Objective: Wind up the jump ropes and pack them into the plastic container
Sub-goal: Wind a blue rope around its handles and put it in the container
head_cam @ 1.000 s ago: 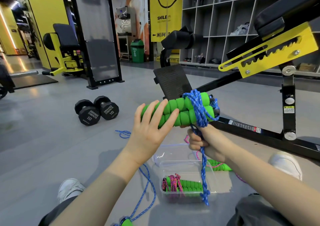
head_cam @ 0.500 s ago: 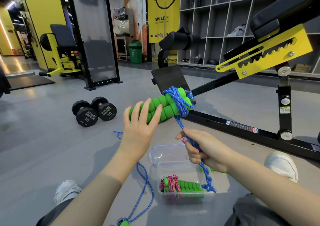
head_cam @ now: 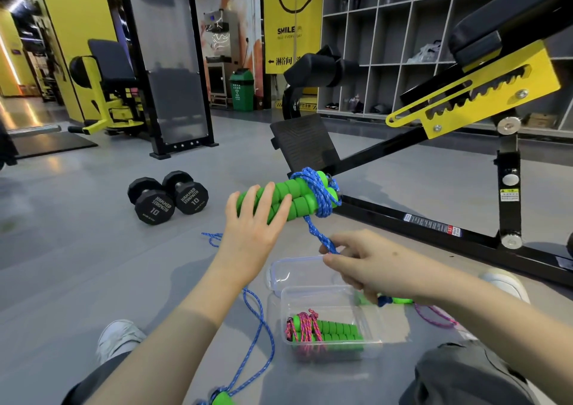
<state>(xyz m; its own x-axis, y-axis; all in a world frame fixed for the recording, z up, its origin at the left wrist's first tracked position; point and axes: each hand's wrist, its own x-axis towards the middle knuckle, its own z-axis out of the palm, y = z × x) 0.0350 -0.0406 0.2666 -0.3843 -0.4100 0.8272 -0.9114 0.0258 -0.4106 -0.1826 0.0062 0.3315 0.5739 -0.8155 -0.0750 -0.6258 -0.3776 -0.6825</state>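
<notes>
My left hand (head_cam: 252, 234) grips two green foam handles (head_cam: 290, 198) held side by side in the air. Blue rope (head_cam: 319, 193) is wound around their right end. One strand runs down to my right hand (head_cam: 362, 265), which pinches it between thumb and fingers. More blue rope (head_cam: 257, 342) trails loose over the floor to another green handle end (head_cam: 221, 398) at the bottom edge. Below my right hand stands a clear plastic container (head_cam: 376, 330) holding a wound pink rope with green handles (head_cam: 325, 331). Its clear lid (head_cam: 288, 273) lies behind it.
Two black 10 dumbbells (head_cam: 169, 195) lie on the grey floor to the left. A black and yellow gym bench frame (head_cam: 434, 228) crosses the right side. A loose pink rope (head_cam: 434, 316) lies right of the container. My white shoes (head_cam: 116, 338) and knees frame the bottom.
My right hand has dropped from just under the handles to lower down the blue strand, nearer the container. The handles have shifted left and lower in my left hand.
</notes>
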